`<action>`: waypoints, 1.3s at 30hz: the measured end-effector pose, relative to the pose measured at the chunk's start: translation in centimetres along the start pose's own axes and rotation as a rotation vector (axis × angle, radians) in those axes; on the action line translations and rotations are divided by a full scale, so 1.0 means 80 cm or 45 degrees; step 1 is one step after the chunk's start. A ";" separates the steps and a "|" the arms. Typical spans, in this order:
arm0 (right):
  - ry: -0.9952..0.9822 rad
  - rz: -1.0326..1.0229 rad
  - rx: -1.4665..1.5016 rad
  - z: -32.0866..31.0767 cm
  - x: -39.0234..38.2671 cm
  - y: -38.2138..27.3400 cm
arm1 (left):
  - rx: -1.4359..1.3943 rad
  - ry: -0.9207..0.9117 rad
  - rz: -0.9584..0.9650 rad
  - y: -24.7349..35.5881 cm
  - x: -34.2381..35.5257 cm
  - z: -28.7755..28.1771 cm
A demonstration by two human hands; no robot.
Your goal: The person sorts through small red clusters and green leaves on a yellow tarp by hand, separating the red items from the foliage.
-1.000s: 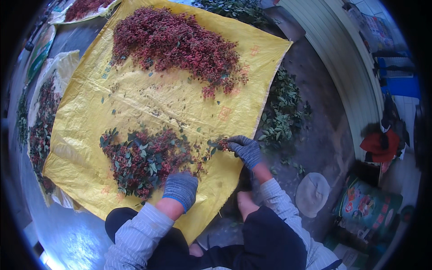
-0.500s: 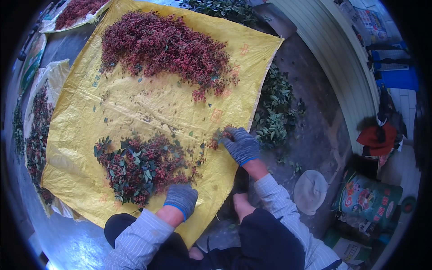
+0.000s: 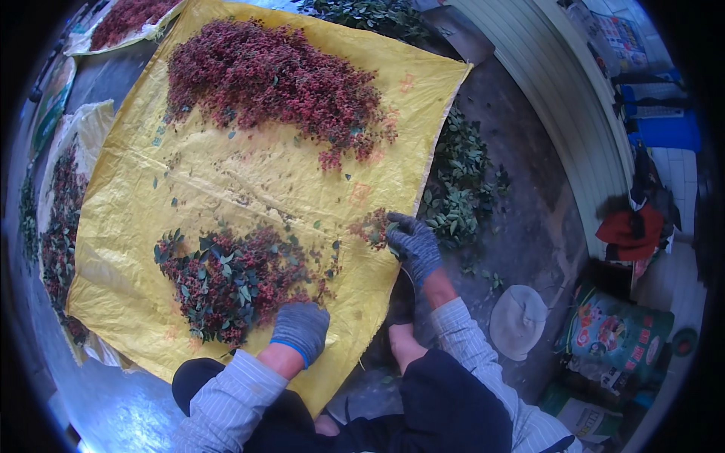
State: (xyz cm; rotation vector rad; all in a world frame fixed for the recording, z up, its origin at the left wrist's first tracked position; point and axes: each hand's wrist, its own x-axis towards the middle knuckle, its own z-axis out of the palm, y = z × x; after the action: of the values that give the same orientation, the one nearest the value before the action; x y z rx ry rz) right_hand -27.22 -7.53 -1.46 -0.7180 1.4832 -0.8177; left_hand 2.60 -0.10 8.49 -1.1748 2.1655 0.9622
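My right hand (image 3: 415, 245), in a grey knitted glove with a blue cuff, is over the right edge of the yellow sheet (image 3: 294, 192). Its bent fingers grip the end of a small sprig of red berries (image 3: 369, 229), and a bit of green shows by the thumb. My left hand (image 3: 300, 331), gloved alike, rests with curled fingers at the near right side of a pile of berry sprigs with green leaves (image 3: 226, 283). Its fingertips are hidden, so I cannot make out what they hold. Farther back lies a larger heap of red berries (image 3: 272, 83).
Cut green leaves (image 3: 461, 185) lie on the floor right of the sheet. Another sack (image 3: 66, 219) with leafy sprigs lies at the left. A pale round object (image 3: 519, 322) and a green printed sack (image 3: 619, 332) are at the right, below a ribbed metal panel (image 3: 559, 83).
My right hand has drawn slightly right and down, and more of the berry sprig shows beside its fingers. My left hand has barely moved at the leafy pile.
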 end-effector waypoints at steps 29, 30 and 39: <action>-0.225 0.294 -0.151 0.039 -0.112 -0.043 | -2.151 0.147 -0.221 0.007 0.088 -0.011; -0.095 0.201 -0.247 0.040 -0.100 -0.045 | -2.139 0.165 -0.228 0.008 0.086 -0.013; -0.279 0.471 -0.119 0.033 -0.085 -0.021 | -1.074 0.682 0.058 0.022 0.075 -0.009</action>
State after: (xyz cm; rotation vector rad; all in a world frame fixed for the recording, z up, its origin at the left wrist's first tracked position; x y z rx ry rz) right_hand -24.11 -3.04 3.70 -0.5588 1.4046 -0.3775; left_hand -2.05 -3.00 5.39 -1.9454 2.2140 1.8569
